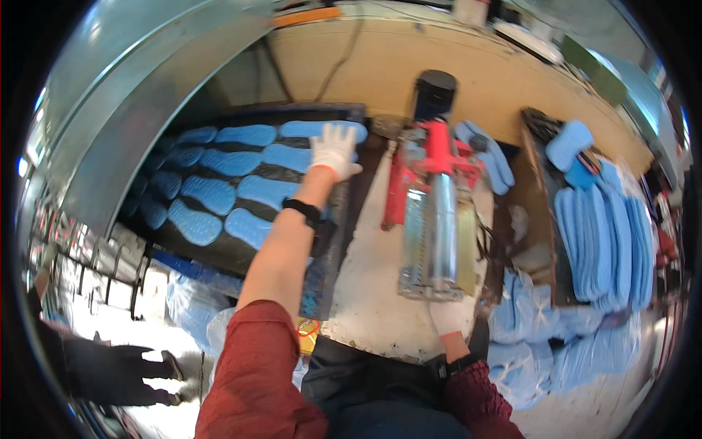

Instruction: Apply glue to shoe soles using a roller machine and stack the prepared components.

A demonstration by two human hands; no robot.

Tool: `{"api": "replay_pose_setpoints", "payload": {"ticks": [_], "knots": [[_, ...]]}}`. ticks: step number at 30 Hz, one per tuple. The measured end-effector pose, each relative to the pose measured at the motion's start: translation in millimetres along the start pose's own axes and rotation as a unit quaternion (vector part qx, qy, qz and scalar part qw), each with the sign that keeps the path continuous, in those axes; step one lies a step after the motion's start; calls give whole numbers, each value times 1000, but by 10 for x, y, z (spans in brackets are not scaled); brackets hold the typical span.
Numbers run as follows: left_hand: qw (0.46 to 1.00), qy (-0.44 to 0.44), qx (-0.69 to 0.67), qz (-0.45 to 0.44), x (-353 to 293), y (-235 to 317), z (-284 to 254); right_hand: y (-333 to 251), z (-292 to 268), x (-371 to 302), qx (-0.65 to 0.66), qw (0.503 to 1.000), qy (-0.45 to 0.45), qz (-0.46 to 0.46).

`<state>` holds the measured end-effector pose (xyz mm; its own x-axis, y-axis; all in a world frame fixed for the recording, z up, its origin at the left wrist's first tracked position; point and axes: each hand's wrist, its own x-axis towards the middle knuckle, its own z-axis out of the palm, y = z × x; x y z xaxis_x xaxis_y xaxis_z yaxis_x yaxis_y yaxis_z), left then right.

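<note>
Rows of blue shoe insoles (208, 194) lie on a dark conveyor belt (191, 247) at the left. My left hand (333, 151), in a white glove, reaches over the belt's right end with its fingers spread. It is over the far-right insole (296, 129); whether it touches it I cannot tell. My right hand (447, 319), also gloved, is at the near edge of a red machine with a shiny metal roller (443, 227). The machine's front edge hides its fingers.
A metal hood (157, 95) covers the belt's far left. Loose insoles (488, 157) lie right of the machine. Stacked insoles (585, 241) fill a box at the right, above bagged insoles (519, 366). A person in dark trousers (110, 369) stands at the lower left.
</note>
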<state>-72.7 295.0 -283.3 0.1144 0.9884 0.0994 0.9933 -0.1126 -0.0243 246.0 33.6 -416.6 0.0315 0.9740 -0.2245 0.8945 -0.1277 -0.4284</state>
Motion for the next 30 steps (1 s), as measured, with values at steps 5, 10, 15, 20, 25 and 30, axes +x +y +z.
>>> {"api": "replay_pose_setpoints", "payload": {"ticks": [5,10,15,20,25,30], "knots": [[986,8,-97,134,-158,108,-123,-93,-97,159,167,952,203,-156],[858,116,-500,-18,-906,475,-570,744,-433,-480,396,895,203,-47],[850,361,-376,-80,-2435,769,-600,2200,-460,-1890,485,788,311,217],[809,223,-516,-170,-3301,1670,-314,3428,211,-2240,302,848,305,310],[827,117,-549,12,-3395,2166,-349,4116,1460,-2249,46,916,-78,390],[832,2,-544,107,-3332,2357,-251,4661,1748,-3044,-49,872,-201,443]]}}
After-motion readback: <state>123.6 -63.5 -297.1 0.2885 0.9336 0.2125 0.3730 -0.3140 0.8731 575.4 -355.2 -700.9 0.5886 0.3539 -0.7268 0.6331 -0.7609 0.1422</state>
